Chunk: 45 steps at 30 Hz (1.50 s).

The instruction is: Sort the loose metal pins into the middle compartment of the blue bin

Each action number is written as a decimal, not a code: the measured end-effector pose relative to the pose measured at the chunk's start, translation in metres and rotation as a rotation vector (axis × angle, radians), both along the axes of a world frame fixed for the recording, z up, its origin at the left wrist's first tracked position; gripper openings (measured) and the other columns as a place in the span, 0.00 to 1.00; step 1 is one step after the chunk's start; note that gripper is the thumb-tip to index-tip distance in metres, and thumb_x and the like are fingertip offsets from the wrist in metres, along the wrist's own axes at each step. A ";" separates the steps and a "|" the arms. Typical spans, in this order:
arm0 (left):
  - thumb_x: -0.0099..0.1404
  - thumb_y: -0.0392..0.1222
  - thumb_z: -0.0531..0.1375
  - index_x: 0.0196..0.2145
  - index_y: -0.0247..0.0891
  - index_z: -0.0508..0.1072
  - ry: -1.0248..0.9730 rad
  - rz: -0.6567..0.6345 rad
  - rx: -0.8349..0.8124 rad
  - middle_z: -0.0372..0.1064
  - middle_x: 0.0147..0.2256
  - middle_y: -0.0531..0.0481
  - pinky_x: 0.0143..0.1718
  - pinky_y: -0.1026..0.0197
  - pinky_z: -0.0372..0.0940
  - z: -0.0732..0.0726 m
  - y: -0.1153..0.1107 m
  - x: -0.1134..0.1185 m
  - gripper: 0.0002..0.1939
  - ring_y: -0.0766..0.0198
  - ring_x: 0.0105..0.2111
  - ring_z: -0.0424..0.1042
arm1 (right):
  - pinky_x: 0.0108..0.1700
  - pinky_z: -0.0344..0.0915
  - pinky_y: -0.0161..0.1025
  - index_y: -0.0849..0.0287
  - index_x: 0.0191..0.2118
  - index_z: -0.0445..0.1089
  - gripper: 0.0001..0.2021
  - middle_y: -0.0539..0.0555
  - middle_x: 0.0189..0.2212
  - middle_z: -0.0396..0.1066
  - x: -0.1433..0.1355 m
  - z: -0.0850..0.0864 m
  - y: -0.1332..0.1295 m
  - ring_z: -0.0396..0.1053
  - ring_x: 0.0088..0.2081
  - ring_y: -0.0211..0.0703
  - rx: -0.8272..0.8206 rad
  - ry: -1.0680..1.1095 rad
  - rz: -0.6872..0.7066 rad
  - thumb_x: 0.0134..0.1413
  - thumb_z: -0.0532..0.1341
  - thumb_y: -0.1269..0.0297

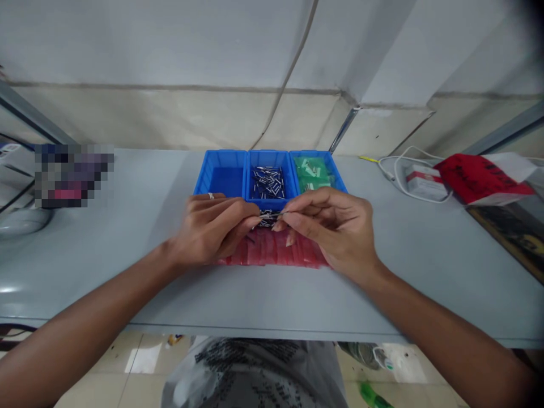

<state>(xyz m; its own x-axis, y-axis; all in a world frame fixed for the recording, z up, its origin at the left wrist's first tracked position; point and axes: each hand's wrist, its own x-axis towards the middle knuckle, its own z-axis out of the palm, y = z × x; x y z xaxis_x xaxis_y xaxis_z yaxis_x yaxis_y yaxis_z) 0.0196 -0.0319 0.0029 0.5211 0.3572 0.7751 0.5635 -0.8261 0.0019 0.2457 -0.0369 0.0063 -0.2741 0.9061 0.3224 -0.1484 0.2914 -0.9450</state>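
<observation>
My left hand [219, 222], with a ring on one finger, is closed in a pinch at one end of a thin silvery metal pin [272, 215]. My right hand [335, 226] pinches the other end; its remaining fingers are loosely curled. Whether this is one pin or more is too small to tell. Just behind the fingertips lies a pile of similar short metal pins [267, 221], partly hidden by both hands. Under the hands, a row of red plastic bags [272, 249] lies flat on the table.
Three blue bins stand behind the hands: a left bin [199, 181] with nothing visible inside, a middle one holding metal pins [268, 182], and a right one holding green packets [313, 171]. A mouse [25, 221] lies left; a white box [425, 180], cable and red packet [476, 178] lie right.
</observation>
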 end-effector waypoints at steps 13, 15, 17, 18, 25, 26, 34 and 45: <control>0.67 0.34 0.60 0.21 0.39 0.54 -0.061 0.081 0.080 0.46 0.17 0.60 0.21 0.61 0.46 0.006 0.001 0.000 0.21 0.72 0.17 0.46 | 0.35 0.77 0.34 0.55 0.44 0.78 0.08 0.53 0.42 0.81 0.002 -0.001 0.016 0.79 0.45 0.44 -0.215 0.124 -0.054 0.57 0.69 0.65; 0.66 0.33 0.61 0.21 0.39 0.55 -0.029 0.095 0.096 0.47 0.17 0.60 0.21 0.61 0.46 0.007 0.001 -0.001 0.21 0.72 0.18 0.46 | 0.39 0.78 0.37 0.52 0.51 0.76 0.12 0.53 0.54 0.76 0.006 0.002 0.019 0.77 0.51 0.46 -0.160 0.092 -0.029 0.62 0.65 0.63; 0.65 0.34 0.62 0.21 0.39 0.56 0.010 0.102 0.101 0.49 0.17 0.60 0.21 0.61 0.47 0.007 0.001 -0.001 0.20 0.72 0.18 0.48 | 0.37 0.78 0.40 0.51 0.52 0.76 0.12 0.53 0.53 0.77 0.011 0.004 0.020 0.79 0.47 0.46 0.028 -0.117 -0.027 0.65 0.62 0.62; 0.65 0.34 0.62 0.21 0.39 0.57 0.027 0.105 0.104 0.51 0.17 0.60 0.21 0.61 0.48 0.006 0.001 -0.001 0.19 0.72 0.17 0.49 | 0.36 0.77 0.41 0.52 0.50 0.77 0.11 0.53 0.49 0.79 0.013 0.004 0.020 0.79 0.43 0.46 0.178 -0.289 -0.045 0.65 0.61 0.63; 0.65 0.34 0.62 0.21 0.39 0.59 0.060 0.108 0.125 0.54 0.17 0.60 0.21 0.62 0.51 0.002 0.000 0.000 0.18 0.73 0.18 0.51 | 0.40 0.74 0.47 0.55 0.58 0.72 0.20 0.56 0.49 0.78 0.011 -0.013 0.017 0.76 0.47 0.54 0.837 -1.333 -0.018 0.64 0.59 0.75; 0.65 0.34 0.62 0.21 0.39 0.59 0.061 0.103 0.122 0.54 0.17 0.60 0.21 0.62 0.51 0.002 0.000 0.000 0.18 0.73 0.18 0.51 | 0.40 0.74 0.47 0.54 0.58 0.72 0.20 0.56 0.49 0.77 0.009 -0.015 0.017 0.76 0.48 0.53 0.844 -1.345 -0.019 0.64 0.59 0.76; 0.63 0.32 0.63 0.21 0.39 0.60 0.042 0.079 0.109 0.55 0.17 0.59 0.21 0.61 0.49 0.001 0.001 0.000 0.18 0.72 0.18 0.51 | 0.48 0.74 0.48 0.59 0.50 0.77 0.14 0.59 0.46 0.78 0.013 -0.021 0.019 0.75 0.48 0.52 0.885 -1.196 -0.001 0.65 0.57 0.77; 0.67 0.41 0.65 0.42 0.35 0.73 -0.001 0.140 0.057 0.77 0.32 0.52 0.27 0.65 0.63 0.002 0.000 0.001 0.09 0.70 0.27 0.73 | 0.46 0.76 0.47 0.49 0.43 0.79 0.11 0.50 0.40 0.79 0.007 0.004 0.009 0.77 0.42 0.45 0.468 -0.384 -0.120 0.60 0.65 0.73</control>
<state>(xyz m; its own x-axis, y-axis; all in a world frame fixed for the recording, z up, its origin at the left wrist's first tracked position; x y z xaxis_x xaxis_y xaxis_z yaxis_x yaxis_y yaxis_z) 0.0209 -0.0321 0.0048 0.4682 0.3815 0.7970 0.6730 -0.7384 -0.0419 0.2531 -0.0283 0.0102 -0.3542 0.7240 0.5919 0.2369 0.6817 -0.6922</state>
